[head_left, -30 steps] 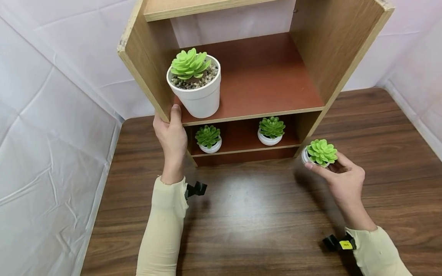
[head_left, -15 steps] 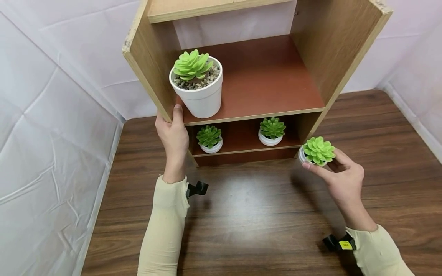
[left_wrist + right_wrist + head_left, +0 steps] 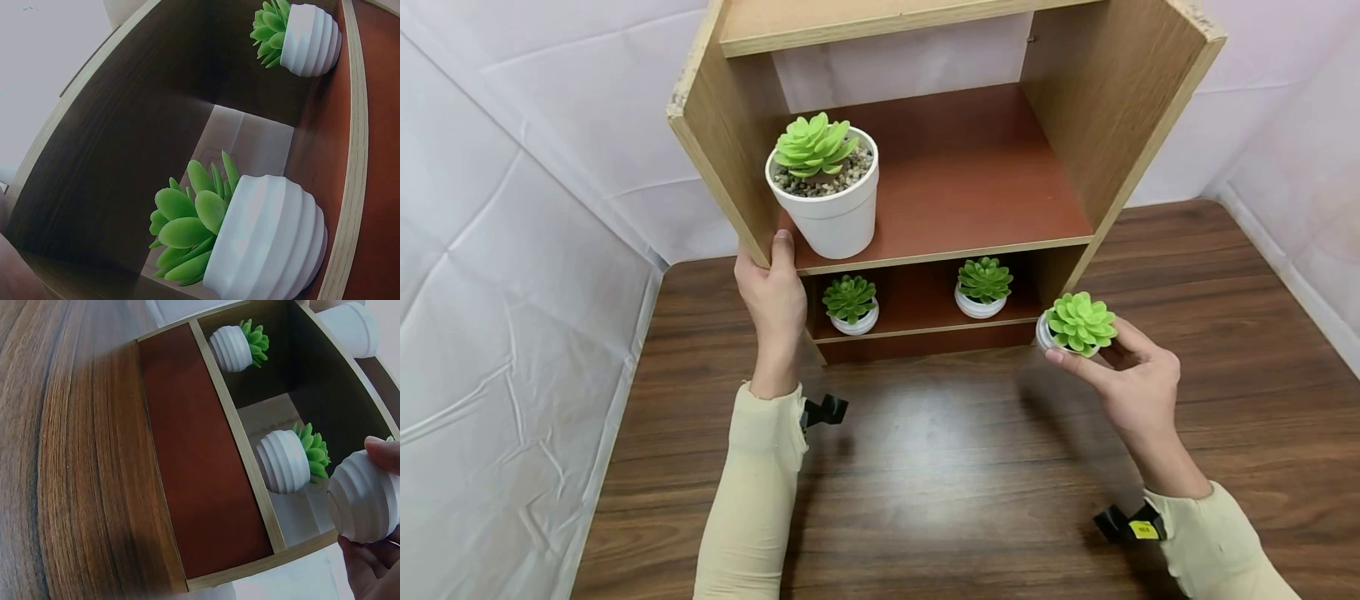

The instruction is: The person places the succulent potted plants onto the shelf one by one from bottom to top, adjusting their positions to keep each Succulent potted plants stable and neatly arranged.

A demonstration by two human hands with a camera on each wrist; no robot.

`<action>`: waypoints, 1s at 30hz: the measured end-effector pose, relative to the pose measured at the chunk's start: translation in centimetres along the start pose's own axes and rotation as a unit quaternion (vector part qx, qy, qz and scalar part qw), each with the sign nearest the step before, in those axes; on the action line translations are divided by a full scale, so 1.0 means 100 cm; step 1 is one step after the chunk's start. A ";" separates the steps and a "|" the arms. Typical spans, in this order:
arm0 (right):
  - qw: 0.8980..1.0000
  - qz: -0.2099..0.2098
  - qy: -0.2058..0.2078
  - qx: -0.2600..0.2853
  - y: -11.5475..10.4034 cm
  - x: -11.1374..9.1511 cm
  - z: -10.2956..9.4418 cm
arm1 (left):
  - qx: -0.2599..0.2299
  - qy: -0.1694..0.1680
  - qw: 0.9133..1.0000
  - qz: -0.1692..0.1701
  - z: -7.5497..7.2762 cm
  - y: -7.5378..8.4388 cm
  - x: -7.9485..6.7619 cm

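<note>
My right hand (image 3: 1138, 379) pinches a small potted succulent (image 3: 1078, 323) by its ribbed white pot, held in front of the shelf's lower right corner. With my left hand (image 3: 772, 296) I grip the left side panel of the wooden shelf unit (image 3: 962, 179), thumb on its front edge. Just above that thumb, a larger white pot (image 3: 838, 212) with a succulent and gravel stands on the middle shelf. Two more small potted succulents sit in the low compartment: a left one (image 3: 265, 240) and a right one (image 3: 312, 40). In the right wrist view, the held white pot (image 3: 365, 497) shows its underside.
The shelf unit stands on a dark wood-grain table (image 3: 925, 500). White sheeting (image 3: 512, 333) hangs along the left and behind. The unit's right side panel (image 3: 1120, 125) rises close to the held plant.
My right hand has moved a little left and up with the small succulent, nearer the shelf's right side. The left hand keeps its grip on the panel.
</note>
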State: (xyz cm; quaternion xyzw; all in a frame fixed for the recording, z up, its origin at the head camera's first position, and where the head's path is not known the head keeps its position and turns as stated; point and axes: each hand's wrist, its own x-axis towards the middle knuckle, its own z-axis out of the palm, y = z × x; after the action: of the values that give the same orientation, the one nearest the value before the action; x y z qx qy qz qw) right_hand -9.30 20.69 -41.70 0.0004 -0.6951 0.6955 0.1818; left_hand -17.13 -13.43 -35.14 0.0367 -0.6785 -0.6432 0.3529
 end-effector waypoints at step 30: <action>1.000 0.005 0.002 -0.022 -0.010 -0.006 0.007 | -0.004 0.003 1.000 -0.008 0.000 0.000 0.000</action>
State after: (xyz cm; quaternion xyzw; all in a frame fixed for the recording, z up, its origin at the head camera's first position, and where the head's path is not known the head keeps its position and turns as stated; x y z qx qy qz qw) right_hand -8.68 19.82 -40.86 -0.0086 -0.7098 0.6810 0.1798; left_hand -17.10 -13.39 -35.16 0.0426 -0.6746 -0.6488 0.3494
